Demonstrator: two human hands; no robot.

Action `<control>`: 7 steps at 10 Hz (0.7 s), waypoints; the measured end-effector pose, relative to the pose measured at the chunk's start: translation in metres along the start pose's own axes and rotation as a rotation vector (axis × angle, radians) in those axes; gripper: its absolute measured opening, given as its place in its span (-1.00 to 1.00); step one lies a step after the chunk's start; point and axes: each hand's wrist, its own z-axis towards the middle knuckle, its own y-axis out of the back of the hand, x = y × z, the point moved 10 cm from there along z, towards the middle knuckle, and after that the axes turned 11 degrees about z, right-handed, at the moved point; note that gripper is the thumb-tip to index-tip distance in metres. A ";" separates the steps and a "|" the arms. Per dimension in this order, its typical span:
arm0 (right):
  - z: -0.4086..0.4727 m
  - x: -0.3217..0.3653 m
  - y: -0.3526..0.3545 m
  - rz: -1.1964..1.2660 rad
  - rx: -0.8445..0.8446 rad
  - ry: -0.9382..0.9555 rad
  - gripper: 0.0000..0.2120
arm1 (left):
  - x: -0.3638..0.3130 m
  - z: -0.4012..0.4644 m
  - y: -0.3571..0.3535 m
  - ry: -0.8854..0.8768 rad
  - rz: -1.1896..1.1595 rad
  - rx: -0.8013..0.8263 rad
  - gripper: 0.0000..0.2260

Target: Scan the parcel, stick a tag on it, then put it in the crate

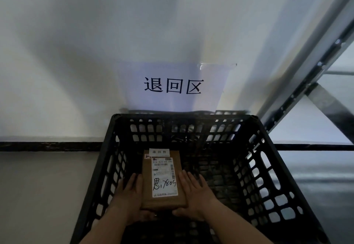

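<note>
My left hand and right hand clasp the parcel by its long sides, thumbs wrapped round the near end, fingers laid flat along the edges. Both hands are closed on it from either side, palms pressing in. The parcel is inside the crate, low down and left of centre; I cannot tell whether it already rests on the crate floor or hangs just above it.

On its top face sits the shipping label with handwriting across it, and at the far end a small white tag overhangs the edge. So scan and tagging look done, and I judge this the last step, nearly complete.

The risks from here are small. If I let go while the parcel is off the floor, it may land on a corner or flip label-down. The tag overhangs, so dragging it against the wall could peel it. Pulling out carelessly, I may catch my knuckles on the lattice.

Beyond the crate, a sign is taped to the wall, with a metal rack at right.
</note>
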 end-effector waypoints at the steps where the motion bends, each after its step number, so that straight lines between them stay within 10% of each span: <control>1: 0.004 -0.001 -0.005 -0.012 0.029 -0.014 -0.01 | -0.001 0.006 -0.005 0.012 0.064 0.031 0.02; 7: -0.074 0.020 0.072 0.245 -0.027 -0.050 -0.22 | -0.002 -0.073 0.063 -0.007 -0.032 -0.085 -0.18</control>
